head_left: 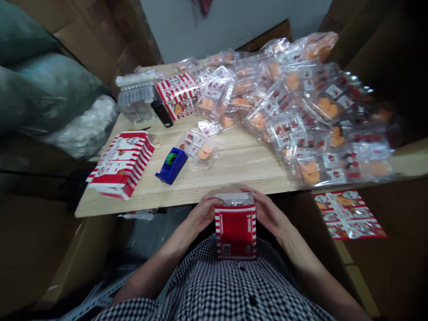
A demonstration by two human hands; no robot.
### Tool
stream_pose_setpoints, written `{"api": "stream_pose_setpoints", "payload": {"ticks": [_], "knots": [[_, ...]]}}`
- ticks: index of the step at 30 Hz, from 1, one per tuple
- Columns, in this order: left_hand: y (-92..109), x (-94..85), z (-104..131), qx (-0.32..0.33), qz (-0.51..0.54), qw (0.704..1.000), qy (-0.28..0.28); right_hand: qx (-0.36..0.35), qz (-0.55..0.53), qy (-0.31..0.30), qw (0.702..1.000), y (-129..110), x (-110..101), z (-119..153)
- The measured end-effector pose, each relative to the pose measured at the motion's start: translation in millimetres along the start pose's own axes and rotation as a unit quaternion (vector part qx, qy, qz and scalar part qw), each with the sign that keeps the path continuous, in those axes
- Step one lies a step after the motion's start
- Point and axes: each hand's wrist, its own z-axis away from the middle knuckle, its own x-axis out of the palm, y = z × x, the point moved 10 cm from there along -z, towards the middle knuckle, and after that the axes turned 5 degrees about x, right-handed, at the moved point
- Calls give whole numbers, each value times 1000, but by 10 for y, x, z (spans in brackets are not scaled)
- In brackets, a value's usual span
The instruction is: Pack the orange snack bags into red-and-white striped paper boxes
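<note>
Bench [247,165] in flat, pale-grained wood, heaped on the right with crinkly, glossy packs [310,171]. Between left hand [203,215] and right hand [267,210], neither nearer, both holding its sides near the far end: striped card box [236,232], long axis toward bench. Protruding there, clear insert [234,199], probably stiff plastic. Farther left, wedge-shaped blue tape dispenser [177,167].

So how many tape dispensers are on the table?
1: the blue tape dispenser, between the left striped box and the loose packet. The packet pile could hide another.
</note>
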Motion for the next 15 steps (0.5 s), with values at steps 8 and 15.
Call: {"api": "stream_pose_setpoints", "payload": {"ticks": [8,15], "knots": [[-17,-23,-57,-10,-10,1000,4,21,-31,-3,999,80,-156,-13],[-10,28,-117,-7,-47,998,-35,-9,-6,11,1000,27,-203,-70]]}}
